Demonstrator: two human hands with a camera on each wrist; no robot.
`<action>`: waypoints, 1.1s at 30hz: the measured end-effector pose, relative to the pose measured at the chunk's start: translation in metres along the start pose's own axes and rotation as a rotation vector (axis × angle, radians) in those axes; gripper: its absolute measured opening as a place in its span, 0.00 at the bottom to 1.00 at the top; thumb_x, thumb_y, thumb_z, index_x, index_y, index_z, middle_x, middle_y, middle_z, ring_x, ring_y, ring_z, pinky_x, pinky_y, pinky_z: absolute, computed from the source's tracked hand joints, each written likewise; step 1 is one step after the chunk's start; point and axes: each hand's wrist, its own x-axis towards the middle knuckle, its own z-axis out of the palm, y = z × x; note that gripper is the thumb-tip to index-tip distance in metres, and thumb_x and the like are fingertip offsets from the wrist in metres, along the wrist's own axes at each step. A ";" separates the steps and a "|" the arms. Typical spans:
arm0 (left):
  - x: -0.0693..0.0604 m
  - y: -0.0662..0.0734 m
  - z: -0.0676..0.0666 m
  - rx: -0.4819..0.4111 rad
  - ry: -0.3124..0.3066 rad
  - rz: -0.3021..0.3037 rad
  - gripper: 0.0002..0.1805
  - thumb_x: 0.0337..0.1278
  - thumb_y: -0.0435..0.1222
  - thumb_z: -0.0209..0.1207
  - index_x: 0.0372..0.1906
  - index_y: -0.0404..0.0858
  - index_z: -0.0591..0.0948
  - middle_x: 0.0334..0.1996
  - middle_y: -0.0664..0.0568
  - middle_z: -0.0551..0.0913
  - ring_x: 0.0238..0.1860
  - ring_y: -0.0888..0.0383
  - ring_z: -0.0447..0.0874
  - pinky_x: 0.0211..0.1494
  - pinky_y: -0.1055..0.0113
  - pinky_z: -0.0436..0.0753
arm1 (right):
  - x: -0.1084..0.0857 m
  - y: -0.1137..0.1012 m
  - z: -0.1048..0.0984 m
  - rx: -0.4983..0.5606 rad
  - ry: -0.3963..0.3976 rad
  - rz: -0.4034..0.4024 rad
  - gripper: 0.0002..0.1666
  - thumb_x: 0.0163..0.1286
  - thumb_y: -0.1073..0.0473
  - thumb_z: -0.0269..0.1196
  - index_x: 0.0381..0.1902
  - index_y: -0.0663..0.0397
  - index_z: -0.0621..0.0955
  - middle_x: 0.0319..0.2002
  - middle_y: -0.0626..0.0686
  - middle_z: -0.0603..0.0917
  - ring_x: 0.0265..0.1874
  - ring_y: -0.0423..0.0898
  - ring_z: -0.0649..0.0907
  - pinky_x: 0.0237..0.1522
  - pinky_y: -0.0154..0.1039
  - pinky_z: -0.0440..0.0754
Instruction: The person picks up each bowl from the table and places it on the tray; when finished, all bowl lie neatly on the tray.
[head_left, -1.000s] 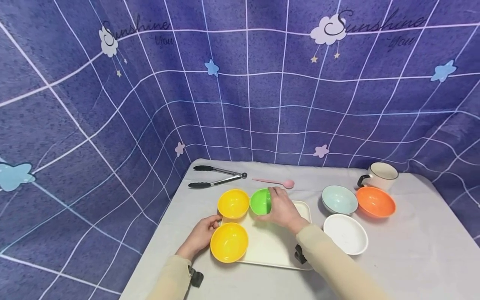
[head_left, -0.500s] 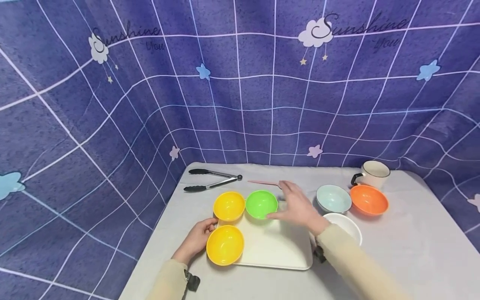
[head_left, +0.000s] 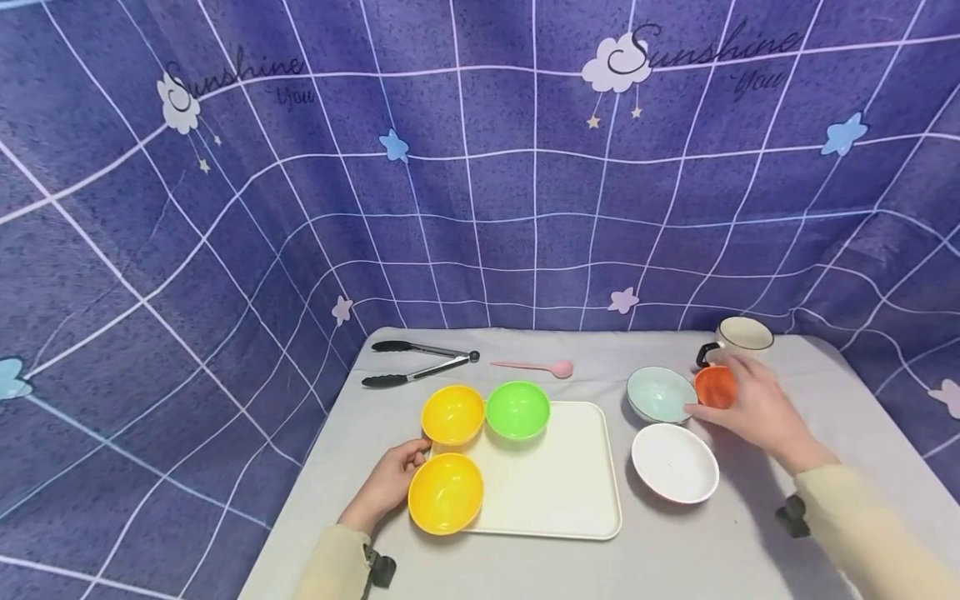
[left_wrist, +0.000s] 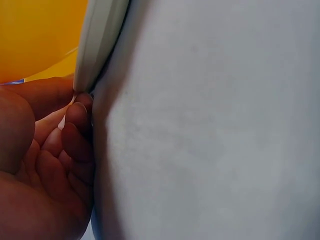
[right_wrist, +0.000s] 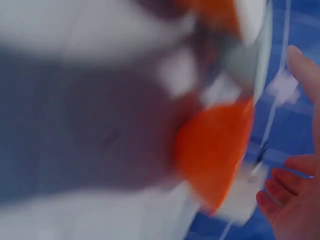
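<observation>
My left hand (head_left: 392,481) pinches the left edge of the cream tray (head_left: 555,492); in the left wrist view its thumb and curled fingers (left_wrist: 77,117) meet at the tray's rim (left_wrist: 102,40). A green bowl (head_left: 518,410) and two yellow bowls (head_left: 453,414) stand along the tray's left and back edges, one yellow bowl (head_left: 446,493) overhanging the front left corner. My right hand (head_left: 761,410) hovers with spread fingers over the orange bowl (head_left: 715,387), hiding part of it. In the blurred right wrist view the orange bowl (right_wrist: 215,152) lies apart from the fingers.
Beside the orange bowl stand a pale blue bowl (head_left: 660,395) and a white bowl (head_left: 675,463). Behind it is a cream mug (head_left: 745,333) with a black handle. Black-tipped tongs (head_left: 420,363) and a pink spoon (head_left: 536,367) lie behind the tray, before a blue curtain (head_left: 495,192).
My right hand has let go of the green bowl at the tray's back left and moved right to the orange bowl. The left hand has stayed at the tray's edge.
</observation>
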 end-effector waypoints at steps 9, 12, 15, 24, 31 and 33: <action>-0.001 0.000 -0.002 -0.024 0.002 0.016 0.23 0.66 0.27 0.62 0.65 0.38 0.82 0.32 0.53 0.78 0.39 0.55 0.76 0.50 0.59 0.73 | -0.012 0.049 0.003 -0.020 -0.137 0.134 0.75 0.52 0.31 0.79 0.74 0.82 0.58 0.62 0.86 0.64 0.58 0.82 0.68 0.56 0.79 0.66; 0.000 0.000 -0.001 -0.026 0.002 0.024 0.22 0.67 0.27 0.62 0.64 0.38 0.83 0.31 0.53 0.79 0.39 0.55 0.76 0.51 0.58 0.73 | -0.013 0.054 0.009 0.005 -0.120 0.138 0.72 0.53 0.34 0.80 0.74 0.81 0.59 0.60 0.86 0.65 0.56 0.80 0.70 0.53 0.78 0.69; 0.000 0.000 0.000 -0.034 0.001 0.019 0.22 0.67 0.27 0.61 0.64 0.38 0.82 0.32 0.53 0.78 0.39 0.55 0.76 0.52 0.57 0.73 | -0.013 0.057 0.012 0.030 -0.091 0.140 0.69 0.52 0.39 0.82 0.72 0.80 0.61 0.59 0.84 0.67 0.54 0.79 0.70 0.52 0.77 0.70; -0.001 0.004 0.000 -0.042 -0.011 0.006 0.22 0.67 0.28 0.62 0.65 0.39 0.82 0.33 0.52 0.78 0.39 0.54 0.75 0.48 0.60 0.74 | -0.016 0.056 0.008 0.020 -0.093 0.147 0.67 0.49 0.46 0.83 0.71 0.82 0.61 0.59 0.83 0.65 0.53 0.78 0.70 0.51 0.76 0.70; -0.001 0.004 0.000 -0.035 -0.007 -0.002 0.23 0.67 0.27 0.62 0.65 0.38 0.82 0.33 0.52 0.78 0.40 0.54 0.75 0.49 0.58 0.74 | -0.021 0.052 0.002 0.024 -0.077 0.139 0.67 0.49 0.48 0.83 0.71 0.83 0.60 0.58 0.83 0.64 0.51 0.78 0.71 0.50 0.77 0.71; -0.001 0.003 0.000 -0.033 -0.005 -0.011 0.23 0.68 0.28 0.62 0.66 0.39 0.81 0.33 0.52 0.78 0.41 0.54 0.76 0.50 0.57 0.74 | -0.021 0.050 -0.001 0.027 -0.064 0.129 0.68 0.48 0.48 0.84 0.71 0.83 0.60 0.58 0.83 0.65 0.50 0.78 0.72 0.49 0.77 0.72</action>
